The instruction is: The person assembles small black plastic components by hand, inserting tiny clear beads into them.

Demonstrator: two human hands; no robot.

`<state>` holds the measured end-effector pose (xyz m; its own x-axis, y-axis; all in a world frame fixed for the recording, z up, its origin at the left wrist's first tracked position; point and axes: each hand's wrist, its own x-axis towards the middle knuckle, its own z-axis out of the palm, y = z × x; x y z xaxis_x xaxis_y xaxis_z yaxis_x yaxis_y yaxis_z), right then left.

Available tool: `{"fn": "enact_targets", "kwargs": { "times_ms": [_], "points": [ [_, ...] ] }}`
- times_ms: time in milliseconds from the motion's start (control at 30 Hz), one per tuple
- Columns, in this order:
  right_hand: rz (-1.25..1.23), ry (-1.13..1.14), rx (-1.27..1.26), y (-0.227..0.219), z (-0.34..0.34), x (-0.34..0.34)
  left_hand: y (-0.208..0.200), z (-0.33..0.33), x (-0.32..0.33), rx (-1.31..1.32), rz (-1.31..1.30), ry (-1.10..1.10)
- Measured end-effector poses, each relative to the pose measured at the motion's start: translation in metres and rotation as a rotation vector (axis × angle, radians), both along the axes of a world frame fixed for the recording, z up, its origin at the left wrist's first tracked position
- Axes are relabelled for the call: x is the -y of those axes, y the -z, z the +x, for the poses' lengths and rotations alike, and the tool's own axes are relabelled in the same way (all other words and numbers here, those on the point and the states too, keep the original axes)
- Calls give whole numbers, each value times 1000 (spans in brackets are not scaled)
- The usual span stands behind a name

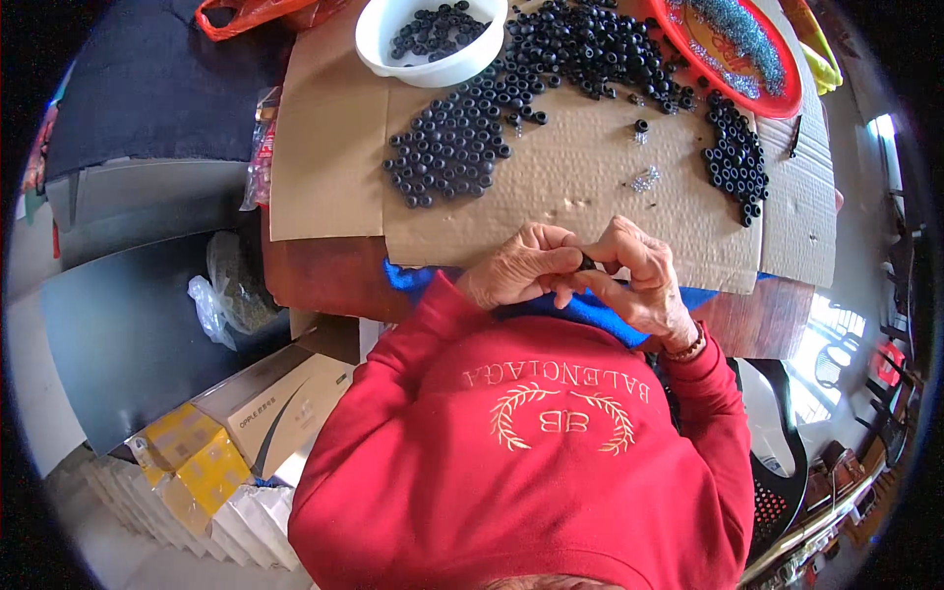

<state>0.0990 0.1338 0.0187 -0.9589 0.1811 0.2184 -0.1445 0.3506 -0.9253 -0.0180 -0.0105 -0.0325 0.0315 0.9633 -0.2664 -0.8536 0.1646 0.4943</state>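
My left hand (526, 261) and my right hand (639, 280) meet near the front edge of the cardboard sheet (610, 162). Both are closed, fingertips pinched around a small black plastic piece (587, 263), which the fingers mostly cover. Just beyond them lies a little cluster of small silvery springs (645, 179). A single black cap (641, 126) stands behind that cluster, with more silvery bits beside it. Many black ring-like caps with open holes are spread on the cardboard: a left group (447, 152), a right group (736, 162) and a back heap (590, 44).
A white plastic tub (379, 64) holding black caps stands at the back left. Silvery springs fill part of a red tray (784, 103) at the back right. A thin black rod (796, 138) lies near the right edge. Cartons (285, 413) stand at floor level, left.
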Motion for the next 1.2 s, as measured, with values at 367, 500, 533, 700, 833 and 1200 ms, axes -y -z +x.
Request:
{"fn": "enact_targets", "kwargs": {
  "times_ms": [367,500,533,700,833,1200],
  "points": [
    [-653,62,290,24,-2,11,4,-1,-2,217,-17,-83],
    [-572,44,247,20,-5,13,3,1,2,176,11,-113],
    [-550,113,200,16,-7,13,0,1,1,195,1,-136],
    [199,252,77,7,-56,-1,-14,-12,9,136,18,-382],
    [703,304,-77,36,-99,-2,-35,-41,17,-228,43,-590],
    [867,426,-1,53,-110,1,-64,-148,-7,-1516,-114,-911]
  ]
}}
